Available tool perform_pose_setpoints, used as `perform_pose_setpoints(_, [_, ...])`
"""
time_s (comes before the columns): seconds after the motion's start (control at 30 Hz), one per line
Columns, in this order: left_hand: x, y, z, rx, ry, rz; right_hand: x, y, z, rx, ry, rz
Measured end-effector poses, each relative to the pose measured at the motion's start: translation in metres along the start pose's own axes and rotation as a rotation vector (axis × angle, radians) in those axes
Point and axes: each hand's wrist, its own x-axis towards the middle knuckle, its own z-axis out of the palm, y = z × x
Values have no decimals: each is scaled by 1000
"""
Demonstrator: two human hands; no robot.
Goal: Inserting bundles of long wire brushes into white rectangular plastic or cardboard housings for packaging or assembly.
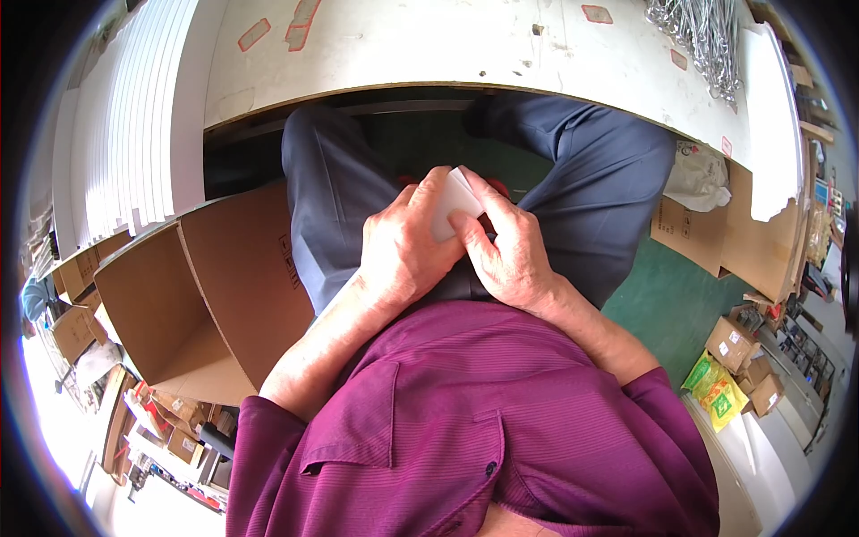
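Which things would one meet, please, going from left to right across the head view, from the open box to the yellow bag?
Open box → left hand → white piece → right hand → yellow bag.

Wht pc (455,202) partly hidden by L hand (404,240).

Counter (403,54): off-white top, spans top of frame, front edge looks curved. Surface scuffed, few dk spots, red-edged patches (302,25) upper L + upper R. Bundle of thin metal wires (707,49) on it, upper R. Wht panels (134,116) in a row, upper L; can't tell if on counter or next to it. Floor (667,300): green, mid R + strip under counter, partly hidden.
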Motion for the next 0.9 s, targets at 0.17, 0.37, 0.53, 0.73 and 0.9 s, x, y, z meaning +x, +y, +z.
perform_pose_setpoints(0.17, [-3, -6, 0, -1, -26, -12, 0, 4, 1, -108, -35, -39])
perform_pose_setpoints(0.37, [-2, -7, 1, -3, -5, 13, 2, -1, 3, -78, -29, -21])
perform_pose_setpoints(0.53, [-2, -8, 3, 9, 2, 11, 2, 4, 1, -47, -36, -51])
perform_pose_setpoints(0.73, [-4, -11, 4, 20, -16, 43, 2, 2, 2, -47, -31, -27])
perform_pose_setpoints(0.9, [-4, -12, 6, 45, -3, 39, 3, 7, 2, -48, -39, -36])
